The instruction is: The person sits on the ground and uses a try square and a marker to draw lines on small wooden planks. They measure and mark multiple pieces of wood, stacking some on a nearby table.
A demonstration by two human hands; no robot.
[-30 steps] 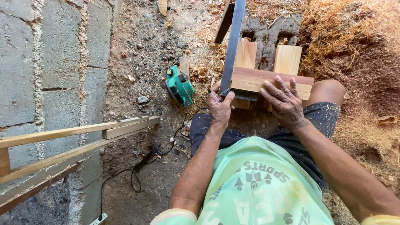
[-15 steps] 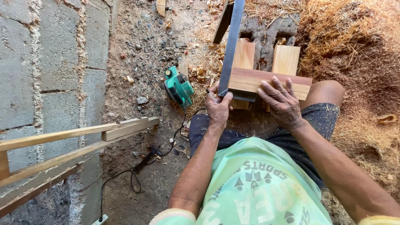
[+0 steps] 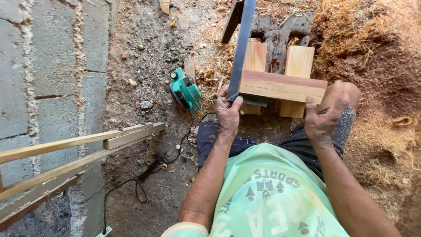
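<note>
A reddish wooden board (image 3: pixel 280 85) lies across two upright light wood blocks (image 3: pixel 299 61). A steel framing square (image 3: pixel 242 48) lies with its long arm running away from me and its corner at the board's near left end. My left hand (image 3: pixel 229 113) grips that corner, thumb on the short arm, with a thin stick-like thing by its fingers. My right hand (image 3: pixel 325 115) is at the board's right end, thumb against the near face and fingers curled round the corner, above my knee.
A green electric planer (image 3: pixel 185 90) lies on the dirt left of the board, its black cord (image 3: pixel 144 175) trailing towards me. Long wooden laths (image 3: pixel 87 145) stick out from the left by a block wall (image 3: pixel 48 70). Piles of wood shavings (image 3: pixel 377 52) lie to the right.
My right hand has slid off the board's top to its right end and curled its fingers. My left hand stays on the square's corner.
</note>
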